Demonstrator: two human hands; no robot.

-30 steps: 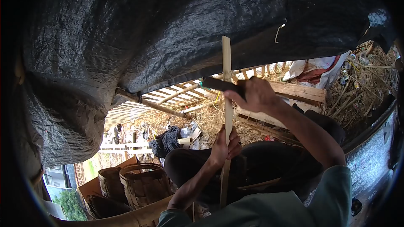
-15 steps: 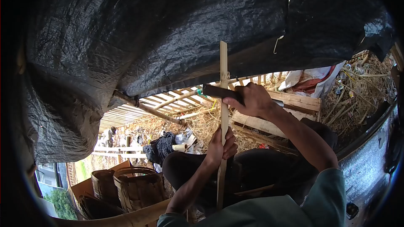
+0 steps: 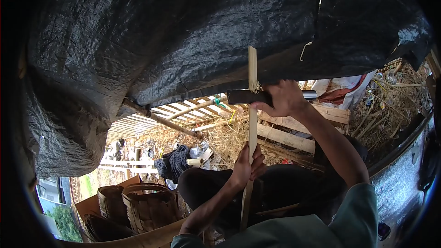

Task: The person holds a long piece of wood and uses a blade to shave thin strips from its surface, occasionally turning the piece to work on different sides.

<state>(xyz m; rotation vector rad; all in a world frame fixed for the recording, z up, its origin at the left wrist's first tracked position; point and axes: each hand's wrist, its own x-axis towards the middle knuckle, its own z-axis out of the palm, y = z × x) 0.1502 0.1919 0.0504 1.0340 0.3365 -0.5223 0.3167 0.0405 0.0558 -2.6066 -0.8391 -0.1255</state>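
Observation:
A long pale strip of split bamboo or wood point(image 3: 252, 126) stands nearly upright in front of me. My left hand point(image 3: 244, 167) is closed around its lower half, above my dark-clad lap. Higher up, my right hand point(image 3: 284, 101) grips a knife with a wide dark blade point(image 3: 241, 97) and a shiny metal tube handle point(image 3: 310, 94). The blade lies across the strip, and the right thumb rests close to the strip beneath it. Just above the blade, a small curl of shavings point(image 3: 256, 85) clings to the strip.
Black plastic sheeting point(image 3: 183, 32) hangs ahead and overhead. Woven baskets point(image 3: 149, 209) stand at lower left, beside a thick bamboo pole point(image 3: 158, 235). Wooden planks point(image 3: 287, 138) lie beyond my knees, with straw and litter around. A slatted bamboo fence point(image 3: 133, 128) runs behind.
The knife has moved up the strip toward the curl, and its blade lies more level. The strip and both hands have shifted slightly right.

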